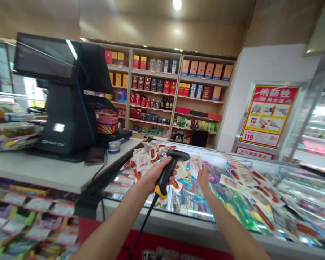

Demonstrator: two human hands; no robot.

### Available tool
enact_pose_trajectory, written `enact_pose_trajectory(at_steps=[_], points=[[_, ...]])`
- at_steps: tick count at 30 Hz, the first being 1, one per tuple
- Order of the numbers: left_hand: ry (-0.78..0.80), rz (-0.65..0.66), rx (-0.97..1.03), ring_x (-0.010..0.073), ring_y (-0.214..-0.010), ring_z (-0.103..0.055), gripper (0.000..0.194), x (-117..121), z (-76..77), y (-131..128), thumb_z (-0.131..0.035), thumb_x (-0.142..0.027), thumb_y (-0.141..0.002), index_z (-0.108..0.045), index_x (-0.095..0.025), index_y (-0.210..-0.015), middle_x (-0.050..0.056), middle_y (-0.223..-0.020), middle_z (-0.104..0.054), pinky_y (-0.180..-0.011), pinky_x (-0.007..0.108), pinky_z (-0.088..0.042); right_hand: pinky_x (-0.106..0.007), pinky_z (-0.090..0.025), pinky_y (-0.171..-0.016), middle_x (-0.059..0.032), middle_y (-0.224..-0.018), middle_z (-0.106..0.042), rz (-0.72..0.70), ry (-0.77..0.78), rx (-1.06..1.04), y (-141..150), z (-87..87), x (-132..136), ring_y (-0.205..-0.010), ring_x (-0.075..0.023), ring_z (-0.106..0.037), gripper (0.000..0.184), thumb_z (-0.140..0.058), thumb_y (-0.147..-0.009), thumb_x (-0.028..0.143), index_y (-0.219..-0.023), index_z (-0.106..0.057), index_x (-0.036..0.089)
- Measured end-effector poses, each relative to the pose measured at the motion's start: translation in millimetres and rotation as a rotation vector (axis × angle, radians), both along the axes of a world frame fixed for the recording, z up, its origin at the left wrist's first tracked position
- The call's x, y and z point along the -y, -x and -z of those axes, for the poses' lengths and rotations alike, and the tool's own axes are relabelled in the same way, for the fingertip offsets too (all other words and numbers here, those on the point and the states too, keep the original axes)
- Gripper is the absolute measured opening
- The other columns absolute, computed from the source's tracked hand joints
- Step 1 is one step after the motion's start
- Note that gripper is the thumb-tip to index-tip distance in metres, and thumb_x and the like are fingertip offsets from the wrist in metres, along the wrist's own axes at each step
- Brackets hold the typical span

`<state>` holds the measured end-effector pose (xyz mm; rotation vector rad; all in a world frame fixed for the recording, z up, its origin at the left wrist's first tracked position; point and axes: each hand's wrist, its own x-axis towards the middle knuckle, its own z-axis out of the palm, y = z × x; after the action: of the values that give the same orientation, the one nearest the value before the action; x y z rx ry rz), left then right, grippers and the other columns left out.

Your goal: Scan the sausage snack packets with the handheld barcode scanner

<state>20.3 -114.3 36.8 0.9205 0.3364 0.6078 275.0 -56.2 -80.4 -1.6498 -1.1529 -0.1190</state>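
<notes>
My left hand (157, 175) is wrapped round the grip of a black and yellow barcode scanner (179, 155), whose cord hangs down toward me. The scanner's head points right, over the glass top of a freezer. In my right hand (203, 177) is a small whitish sausage packet (196, 164), pinched at its lower right edge, just right of the scanner head. A heap of sausage packets (143, 161) lies on the glass behind and left of the scanner. More packets (243, 177) are spread on the glass to the right of my right hand.
On the left, a white counter (62, 175) carries a black checkout terminal (67, 108) and a small round tub (114, 147). Snack shelves (35, 216) sit below it. Shelves of boxes and bottles (154, 85) line the back wall. A red and yellow poster (269, 115) hangs at right.
</notes>
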Motion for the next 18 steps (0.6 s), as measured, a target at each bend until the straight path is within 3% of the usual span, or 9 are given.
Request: enact_pose_trajectory(at_steps=[11,18], points=[[-0.019,0.035,-0.078,0.0076,-0.041,-0.044,0.035,11,-11.3,-9,-0.041,-0.045,-0.074,-0.050,-0.011,-0.077,0.001,-0.056,-0.050,-0.037,0.019,-0.034,-0.031,-0.036,-0.073,-0.0155,-0.096,-0.056,0.027,-0.080,-0.005,3,-3.7,-2,-0.087,-0.0227,-0.052,0.044,-0.026,-0.075,0.023,-0.112,-0.041,0.005],[-0.014,0.137,-0.011,0.0067,-0.043,-0.043,0.039,5,-12.8,-9,-0.039,-0.046,-0.075,-0.051,-0.010,-0.085,0.001,-0.059,-0.049,-0.040,0.018,-0.034,-0.029,-0.036,-0.068,-0.0133,-0.085,-0.058,0.080,0.000,-0.024,3,-9.0,-3,-0.079,-0.0221,-0.054,0.041,-0.028,-0.075,0.018,-0.113,-0.040,0.006]])
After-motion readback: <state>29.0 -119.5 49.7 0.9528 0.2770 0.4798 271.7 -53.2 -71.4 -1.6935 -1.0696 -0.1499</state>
